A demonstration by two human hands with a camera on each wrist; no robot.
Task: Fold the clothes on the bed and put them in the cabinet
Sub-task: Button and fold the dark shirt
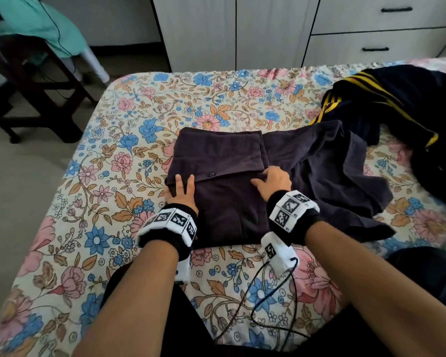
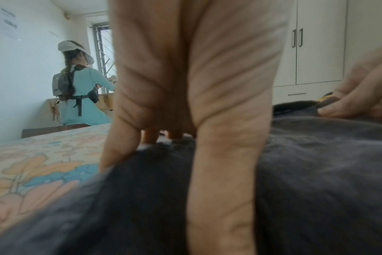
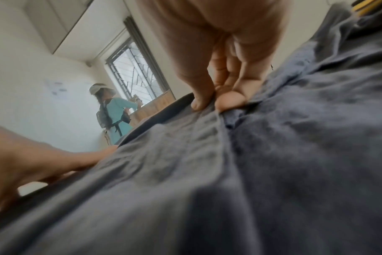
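Two hands rest on a dark purple garment (image 1: 224,181) spread on the bed (image 1: 144,119), which has a floral sheet. Left hand (image 1: 181,193) lies at the garment's left edge, fingers (image 1: 191,182) straight and slightly spread, pressing flat on the cloth; thumb wraps down over the garment's side toward the sheet. In the left wrist view the left hand (image 2: 185,86) stands over the dark cloth with fingertips down on it, nothing gripped.

Right hand (image 1: 273,182) sits at the garment's right side, right at the edge of the folded-over upper flap. Its fingers are bent, and in the right wrist view the thumb and fingers (image 3: 200,101) pinch a ridge of the garment (image 3: 251,163) cloth between them. So the right hand is narrow, holding fabric; the left is wide and flat.

Garment's left part is folded into a neat rectangle, a small button (image 1: 211,173) showing on the flap edge; its right part trails loose and rumpled away from the rectangle. Right of the garment lies a dark jacket with yellow stripes (image 1: 397,104), crumpled. Beyond the garment, past the far end of the bed, stands the white cabinet (image 1: 242,29), its doors closed. Left of the garment, off the bed, a person in a teal dress (image 2: 83,96) stands by a window.
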